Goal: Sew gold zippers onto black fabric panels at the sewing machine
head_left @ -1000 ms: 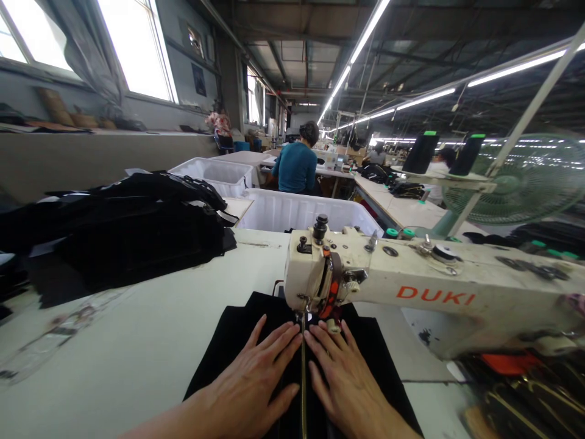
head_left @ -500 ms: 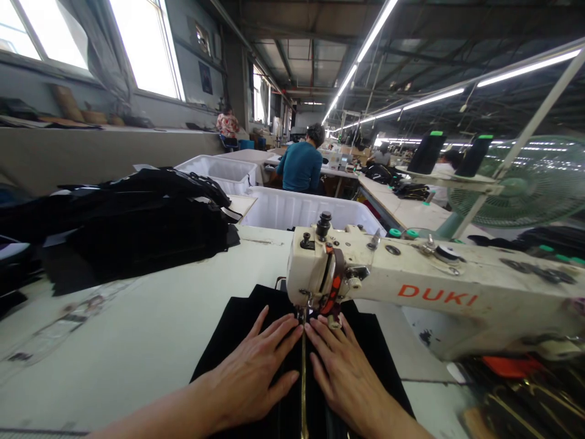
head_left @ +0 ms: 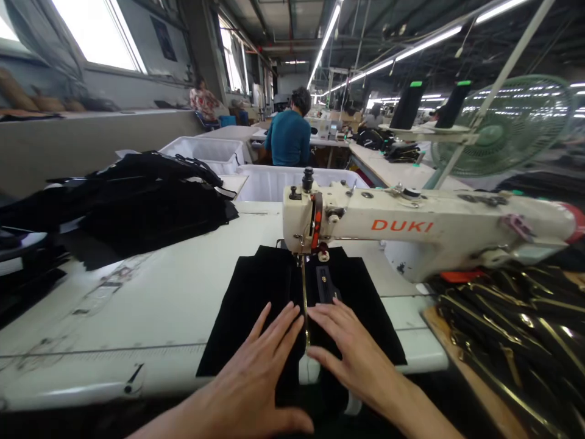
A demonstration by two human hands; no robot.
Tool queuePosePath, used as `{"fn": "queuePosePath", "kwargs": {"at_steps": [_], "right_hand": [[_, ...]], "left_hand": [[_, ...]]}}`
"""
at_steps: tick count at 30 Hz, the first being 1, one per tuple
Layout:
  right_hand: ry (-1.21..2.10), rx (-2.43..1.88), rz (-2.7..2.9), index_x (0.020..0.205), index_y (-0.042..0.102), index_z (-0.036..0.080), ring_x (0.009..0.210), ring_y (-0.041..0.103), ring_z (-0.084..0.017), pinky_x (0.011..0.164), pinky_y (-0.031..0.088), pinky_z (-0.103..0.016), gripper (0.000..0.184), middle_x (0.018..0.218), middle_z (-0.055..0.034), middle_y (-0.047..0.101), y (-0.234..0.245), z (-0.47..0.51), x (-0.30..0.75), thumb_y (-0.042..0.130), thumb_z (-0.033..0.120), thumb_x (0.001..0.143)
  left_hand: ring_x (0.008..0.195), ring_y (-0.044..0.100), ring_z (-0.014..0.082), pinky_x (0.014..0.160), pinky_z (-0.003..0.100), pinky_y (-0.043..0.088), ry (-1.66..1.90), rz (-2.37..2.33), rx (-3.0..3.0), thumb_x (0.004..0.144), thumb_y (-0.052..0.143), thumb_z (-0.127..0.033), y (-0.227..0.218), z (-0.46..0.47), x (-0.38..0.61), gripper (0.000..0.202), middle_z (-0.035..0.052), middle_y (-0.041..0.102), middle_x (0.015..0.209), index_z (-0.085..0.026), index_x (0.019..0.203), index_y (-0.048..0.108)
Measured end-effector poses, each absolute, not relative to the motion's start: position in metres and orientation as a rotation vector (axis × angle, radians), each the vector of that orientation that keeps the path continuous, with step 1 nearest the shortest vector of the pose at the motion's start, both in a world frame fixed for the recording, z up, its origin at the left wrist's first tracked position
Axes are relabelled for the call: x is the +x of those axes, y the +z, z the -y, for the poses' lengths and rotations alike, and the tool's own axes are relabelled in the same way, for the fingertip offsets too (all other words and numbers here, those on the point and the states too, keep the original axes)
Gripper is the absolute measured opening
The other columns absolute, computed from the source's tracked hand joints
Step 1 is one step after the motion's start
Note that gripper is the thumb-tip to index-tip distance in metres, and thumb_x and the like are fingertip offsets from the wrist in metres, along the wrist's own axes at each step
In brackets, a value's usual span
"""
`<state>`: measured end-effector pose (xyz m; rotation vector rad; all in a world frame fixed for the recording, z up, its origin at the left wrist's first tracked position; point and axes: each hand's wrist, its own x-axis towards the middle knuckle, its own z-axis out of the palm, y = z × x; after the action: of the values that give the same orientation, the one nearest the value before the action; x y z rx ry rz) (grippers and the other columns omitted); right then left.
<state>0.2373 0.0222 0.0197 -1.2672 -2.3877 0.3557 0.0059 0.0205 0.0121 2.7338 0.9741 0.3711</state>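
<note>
A black fabric piece (head_left: 256, 286) lies flat on the sewing table, its far edge under the head of a sewing machine (head_left: 347, 219). A gold-toothed zipper (head_left: 305, 299) runs down its middle towards me, below the needle area. Left of the zipper, my left hand (head_left: 260, 353) rests on the cloth with fingers stretched and thumb apart. My right hand (head_left: 354, 344) lies to the right, fingers extended, the tips beside the zipper. Just beyond those fingertips a small dark strip with a gold zipper pull (head_left: 324, 280) lies on the fabric.
Piled black fabric pieces (head_left: 150, 207) cover the table's left side. Black zippers with gold teeth (head_left: 516, 341) are heaped at right. Behind the machine stand a white plastic bin (head_left: 260, 183), thread cones (head_left: 408, 105) and a green fan (head_left: 498, 134). A person in a blue top (head_left: 287, 137) sits ahead.
Both hands have drawn back towards me from the needle area along the fabric. The small strip and more of the zipper now show. The view has tilted down and shifted right.
</note>
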Motion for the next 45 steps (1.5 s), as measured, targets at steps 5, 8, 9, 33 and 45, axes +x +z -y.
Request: {"fn": "queuePosePath", "kwargs": {"at_steps": [5,8,9,33,45], "right_hand": [[0.335,-1.193,2.396,0.136,0.050,0.018,0.126,0.047,-0.026,0.117,0.026,-0.050,0.076,0.131,-0.0091,0.056,0.010,-0.004,0.238,0.088,0.032,0.071],[0.342,-1.147,2.414,0.132,0.052,0.023,0.120,0.050,-0.022,0.117,0.026,-0.048,0.056,0.124,-0.0046,0.059,0.015,-0.010,0.237,0.079,0.026,0.082],[0.339,-1.128,2.431,0.131,0.052,0.023,0.119,0.050,-0.022,0.116,0.027,-0.047,0.050,0.123,-0.0041,0.059,0.017,-0.011,0.236,0.074,0.024,0.086],[0.149,-1.489,2.091,0.085,0.053,0.020,0.089,0.051,-0.027,0.088,0.044,-0.049,0.037,0.090,-0.0037,0.054,0.005,0.009,0.198,0.083,0.039,0.073],[0.218,-1.288,2.128,0.133,0.045,0.018,0.120,0.052,-0.027,0.101,0.051,-0.047,0.050,0.135,-0.0140,0.046,-0.014,0.027,0.214,0.042,0.001,0.085]], "left_hand": [[0.144,0.029,0.0233,0.115,0.051,0.030,0.586,-1.071,2.581,0.101,0.039,-0.017,-0.007,0.001,-0.007,0.052,0.0070,0.038,0.154,-0.022,0.151,0.031],[0.139,0.039,0.0224,0.112,0.048,0.037,0.510,-1.158,2.350,0.105,0.037,-0.030,0.006,-0.011,-0.016,0.041,-0.0001,0.046,0.149,-0.032,0.146,0.042],[0.138,0.040,0.0226,0.111,0.047,0.038,0.484,-1.164,2.298,0.105,0.037,-0.034,0.012,-0.015,-0.018,0.040,-0.0009,0.047,0.148,-0.033,0.145,0.043],[0.134,0.046,0.0186,0.118,0.042,0.030,0.605,-1.075,2.569,0.106,0.037,-0.029,0.016,-0.008,-0.008,0.035,0.0038,0.056,0.140,-0.022,0.135,0.053],[0.129,0.051,0.0198,0.113,0.046,0.037,0.660,-1.070,2.659,0.105,0.037,-0.024,0.018,-0.004,-0.004,0.034,0.0060,0.059,0.137,-0.021,0.136,0.051]]}}
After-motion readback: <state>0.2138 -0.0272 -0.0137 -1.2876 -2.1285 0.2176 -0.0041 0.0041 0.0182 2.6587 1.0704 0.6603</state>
